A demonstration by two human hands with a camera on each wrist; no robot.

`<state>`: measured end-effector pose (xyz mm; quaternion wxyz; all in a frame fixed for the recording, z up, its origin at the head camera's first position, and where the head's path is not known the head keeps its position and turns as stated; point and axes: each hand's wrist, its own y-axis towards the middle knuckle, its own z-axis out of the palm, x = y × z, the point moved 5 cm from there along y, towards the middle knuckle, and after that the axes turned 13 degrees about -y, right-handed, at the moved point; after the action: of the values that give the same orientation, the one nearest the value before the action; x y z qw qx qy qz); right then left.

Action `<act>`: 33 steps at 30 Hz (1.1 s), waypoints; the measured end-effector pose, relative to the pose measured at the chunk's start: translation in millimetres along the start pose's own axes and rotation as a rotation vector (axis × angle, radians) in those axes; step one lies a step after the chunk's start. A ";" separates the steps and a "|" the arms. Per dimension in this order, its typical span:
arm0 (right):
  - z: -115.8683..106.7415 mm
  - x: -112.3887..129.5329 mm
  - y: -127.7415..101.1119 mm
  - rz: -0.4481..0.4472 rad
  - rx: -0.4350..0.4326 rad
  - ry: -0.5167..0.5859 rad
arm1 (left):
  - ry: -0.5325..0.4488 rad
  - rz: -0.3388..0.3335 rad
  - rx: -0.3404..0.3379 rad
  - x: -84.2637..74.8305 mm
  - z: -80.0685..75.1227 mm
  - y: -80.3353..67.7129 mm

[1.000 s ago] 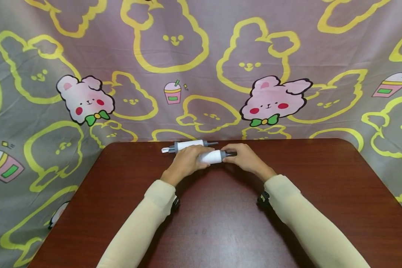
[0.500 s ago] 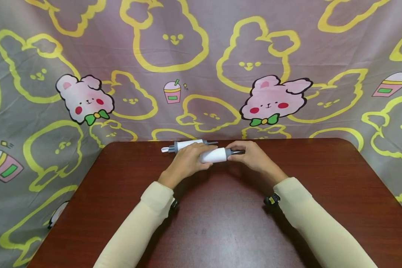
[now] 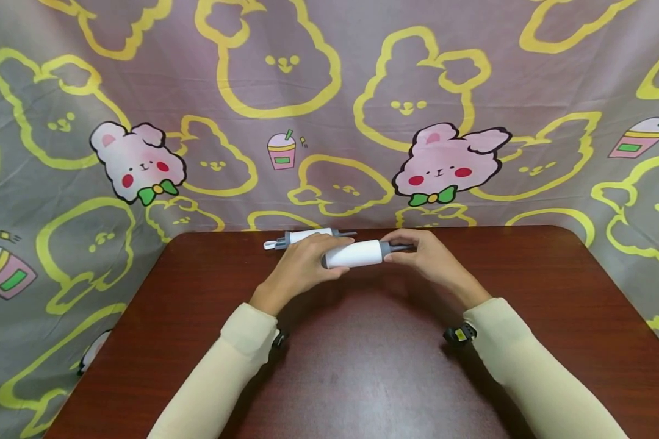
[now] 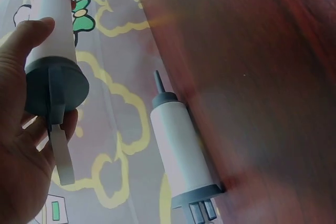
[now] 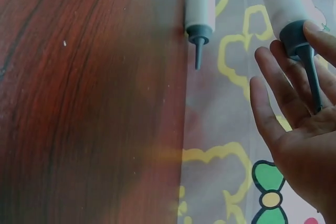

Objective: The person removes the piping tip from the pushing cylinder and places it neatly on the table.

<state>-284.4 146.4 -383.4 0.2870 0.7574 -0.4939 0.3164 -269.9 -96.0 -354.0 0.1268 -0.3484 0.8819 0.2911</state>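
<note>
— Above the counter point(image 3: 362, 366), near its far edge: item one, a white tube with grey end caps point(image 3: 357, 253), held level between both hands. My left hand point(image 3: 299, 268) wraps the flanged end, thumb along the barrel; my right hand point(image 3: 428, 259) pinches the thin grey nozzle point(image 5: 310, 74) with its fingertips, the other fingers loose.

— Handling?

— By my judgement light, rigid plastic, with a smooth barrel that could slip in a loose hold. The nozzle is thin and looks like the weak point, so the barrel and the wide grey flange point(image 4: 55, 87) are the safer places to grip.

— Anything else nearby?

— Item two, a second tube of the same kind point(image 3: 307, 236), lying on its side just behind my left hand at the counter's back edge, nozzle pointing right. It is close, but I cannot tell whether it touches my fingers. Behind it hangs a bunny-print cloth point(image 3: 329, 122). Nothing stands between my hands.
</note>
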 end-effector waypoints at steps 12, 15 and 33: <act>-8.0 8.5 -10.7 -0.038 -0.001 0.017 | -0.090 0.060 -0.005 -11.7 -6.8 -1.0; -8.9 9.8 -12.6 -0.033 0.006 0.032 | -0.086 0.078 -0.008 -13.9 -8.4 -1.8; -10.8 17.4 -16.3 -0.039 -0.013 0.090 | -0.075 0.162 -0.037 -21.2 -13.7 -0.1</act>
<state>-266.0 150.3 -365.3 0.3199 0.7499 -0.4679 0.3411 -254.7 -92.8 -334.1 0.1295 -0.2672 0.8963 0.3294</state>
